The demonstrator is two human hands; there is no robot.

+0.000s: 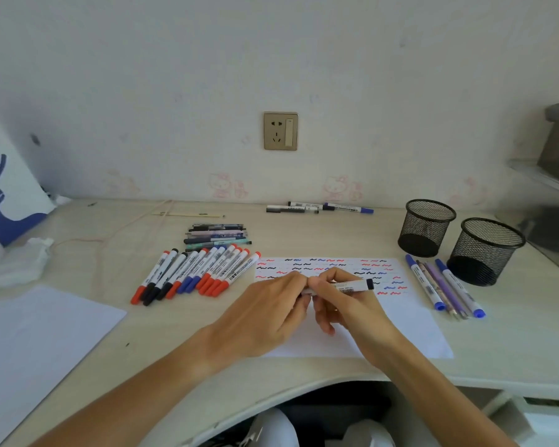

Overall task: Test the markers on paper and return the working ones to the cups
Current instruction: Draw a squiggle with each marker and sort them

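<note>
Marker (346,286) held level over the test sheet (407,321), long axis running L–R, black butt end pointing R toward the cups. R hand (342,304) wraps the white barrel, thumb and fingers curled round it mid-length. L hand (271,304) pinches the L end, where the cap prob. sits; cap itself hidden under the fingertips, can't tell if on or off. Judgement: cap pulls or seats along the axis, so L hand moves straight L/R, R hand anchors. Barrel smooth plastic, printed label w/ barcode. Sheet thin white paper, top rows full of red/blue/black squiggles, lower half blank. Two black wire-mesh cups (428,225), (488,250), round, look empty, well R of the grip; R hand nearer them. Row of untested-looking markers (200,272) lies L of the sheet.
</note>
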